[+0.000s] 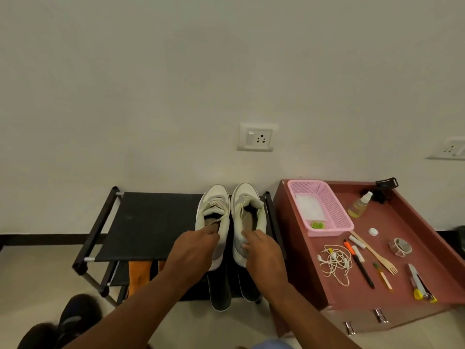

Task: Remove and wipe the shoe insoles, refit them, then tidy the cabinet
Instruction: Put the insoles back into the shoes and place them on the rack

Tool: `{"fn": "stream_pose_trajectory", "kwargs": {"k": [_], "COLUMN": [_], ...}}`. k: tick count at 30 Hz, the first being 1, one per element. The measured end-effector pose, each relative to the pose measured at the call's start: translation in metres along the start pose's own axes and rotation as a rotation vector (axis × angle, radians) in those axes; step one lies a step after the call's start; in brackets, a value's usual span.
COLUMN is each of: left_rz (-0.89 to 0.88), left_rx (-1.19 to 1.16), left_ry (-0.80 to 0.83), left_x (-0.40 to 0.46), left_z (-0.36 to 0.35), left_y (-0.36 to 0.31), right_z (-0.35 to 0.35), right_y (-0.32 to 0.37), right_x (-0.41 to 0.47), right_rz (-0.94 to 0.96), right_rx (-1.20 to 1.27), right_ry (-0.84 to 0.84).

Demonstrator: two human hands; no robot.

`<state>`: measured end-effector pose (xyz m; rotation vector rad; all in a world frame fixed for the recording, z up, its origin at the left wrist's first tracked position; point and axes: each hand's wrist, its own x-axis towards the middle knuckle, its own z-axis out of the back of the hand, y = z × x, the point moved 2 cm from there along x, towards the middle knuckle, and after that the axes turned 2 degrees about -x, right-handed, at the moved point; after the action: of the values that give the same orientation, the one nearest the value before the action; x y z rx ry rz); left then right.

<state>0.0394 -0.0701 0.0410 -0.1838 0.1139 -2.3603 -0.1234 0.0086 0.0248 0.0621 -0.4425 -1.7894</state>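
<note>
Two white sneakers stand side by side on the top shelf of a black shoe rack (141,222), toes toward the wall. My left hand (193,250) grips the heel of the left sneaker (214,207), fingers reaching into its opening. My right hand (261,253) holds the heel of the right sneaker (247,205), thumb at the collar. A brownish insole (249,219) shows inside the right shoe. A white cloth (308,206) lies in a pink basket (334,210) on the cabinet.
A reddish-brown cabinet (324,273) stands to the right, with a spray bottle (358,205), tangled earphones (336,261), pens, a wooden fork (377,255), a tape roll (400,246) and a stapler on top. Dark shoes (221,290) and orange ones sit on the lower shelf. Black shoes lie on the floor at left.
</note>
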Motion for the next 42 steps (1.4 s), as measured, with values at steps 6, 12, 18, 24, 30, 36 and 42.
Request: {"fn": "stream_pose_trajectory", "kwargs": {"k": [6,12,18,24,30,36,42], "left_rz": [0.095,0.184,0.181,0.26,0.444,0.603,0.762], "left_rx": [-0.088,-0.243,-0.177,-0.074,-0.144,-0.299,-0.347], "left_ry": [0.036,-0.05,0.011,-0.024,0.04,0.158,0.343], "left_x": [-0.009,-0.015,-0.044,-0.12,-0.207,-0.284,-0.347], "left_z": [-0.015,0.001,0.039,0.118,0.148,0.08,-0.034], "left_y": [-0.003,-0.005,-0.011,0.002,0.062,0.141,0.204], "right_z": [-0.007,0.017,0.042,0.066,0.052,-0.043,-0.169], "right_y": [0.004,0.015,0.057,0.146,0.232,0.275,0.296], "right_x": [-0.004,-0.004,-0.012,-0.035,-0.065,-0.09,-0.112], "right_rz": [-0.01,0.048,0.137,0.347,0.526,0.592,0.543], "right_rx": [-0.048,-0.098,-0.065,0.063,0.083,0.124,0.094], "right_ry": [0.013,0.026,-0.056,-0.024,0.164,0.342,0.677]}}
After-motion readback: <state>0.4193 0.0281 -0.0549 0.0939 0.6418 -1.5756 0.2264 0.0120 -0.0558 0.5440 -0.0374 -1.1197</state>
